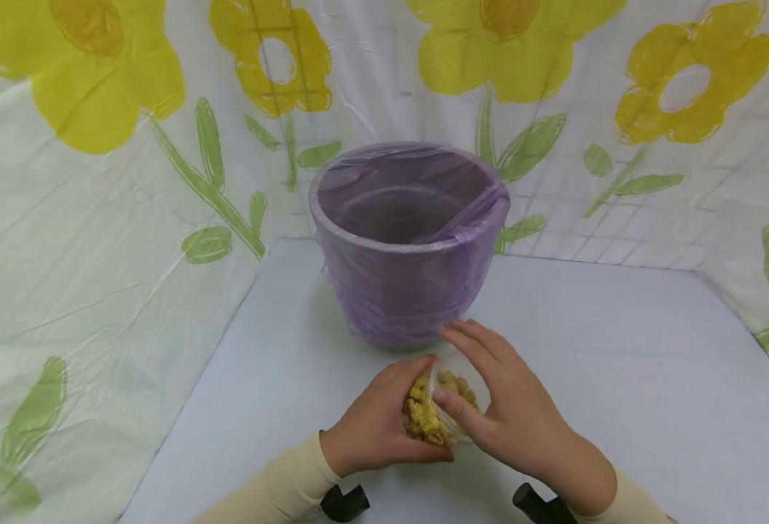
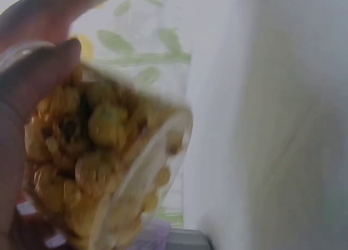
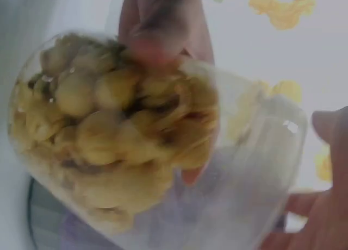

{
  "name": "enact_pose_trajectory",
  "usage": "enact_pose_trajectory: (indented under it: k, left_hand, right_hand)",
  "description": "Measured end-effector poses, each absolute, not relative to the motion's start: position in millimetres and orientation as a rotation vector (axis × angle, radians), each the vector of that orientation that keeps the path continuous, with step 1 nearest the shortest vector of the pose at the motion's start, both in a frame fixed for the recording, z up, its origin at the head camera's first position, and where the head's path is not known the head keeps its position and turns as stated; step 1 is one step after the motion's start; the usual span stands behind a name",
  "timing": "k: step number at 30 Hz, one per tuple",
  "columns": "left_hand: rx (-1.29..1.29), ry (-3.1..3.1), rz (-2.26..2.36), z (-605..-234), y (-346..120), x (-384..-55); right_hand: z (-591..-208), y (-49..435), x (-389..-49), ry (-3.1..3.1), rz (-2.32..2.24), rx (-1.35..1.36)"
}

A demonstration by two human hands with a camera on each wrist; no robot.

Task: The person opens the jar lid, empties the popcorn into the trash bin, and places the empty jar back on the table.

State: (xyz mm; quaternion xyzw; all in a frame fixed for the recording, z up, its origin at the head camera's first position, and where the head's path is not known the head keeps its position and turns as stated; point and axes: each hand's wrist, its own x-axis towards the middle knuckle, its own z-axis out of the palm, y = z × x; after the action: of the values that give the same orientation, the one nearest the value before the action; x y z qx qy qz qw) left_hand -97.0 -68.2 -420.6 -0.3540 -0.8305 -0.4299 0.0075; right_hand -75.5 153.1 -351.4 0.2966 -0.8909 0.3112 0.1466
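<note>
Head view: we are seeing the left hand (image 1: 384, 418) grasping a clear container (image 1: 463, 389) of yellow puffed pieces (image 1: 422, 411) over the worktop (image 1: 633, 356), near a purple bucket (image 1: 404, 291) that is showing whole only here. The right hand's (image 1: 522, 404) grip is appearing released, its fingers extending alongside. Left wrist view: we are observing the packed pieces up close, blurring. Right wrist view: we are discerning the container's transparent end, which the right hand is partly covering in the head view.

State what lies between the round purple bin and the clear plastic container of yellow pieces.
Head view: a narrow strip of white tabletop, partly hidden by fingers of the right hand and the left hand gripping the container.
</note>
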Motion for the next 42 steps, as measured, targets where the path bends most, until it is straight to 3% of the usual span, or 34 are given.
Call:
enact_pose_trajectory:
  k: [4, 9, 22, 34, 42]
  left_hand:
    - [-1.031, -2.462, -1.014, -424.3, -63.0, -97.7]
    - [-0.978, -2.341, -0.832, -428.4, -60.6, -98.9]
    - [-1.022, -2.425, -0.989, -426.4, -64.6, -98.2]
    - [-1.173, -2.611, -1.862, -423.6, -73.1, -99.9]
    - [-1.068, -2.631, -1.979, -427.8, -76.9, -106.1]
  right_hand:
    - [-347.6, 144.9, -72.4, -2.773, 0.785, 0.572]
    - [-351.2, 139.9, -73.6, -2.769, 0.758, 0.515]
    - [-351.2, 154.3, -85.0, -2.541, 0.786, 0.871]
    - [-348.5, 170.5, -92.3, -2.421, 0.848, 1.373]
    - [-345.9, 179.4, -93.2, -2.393, 0.820, 1.303]
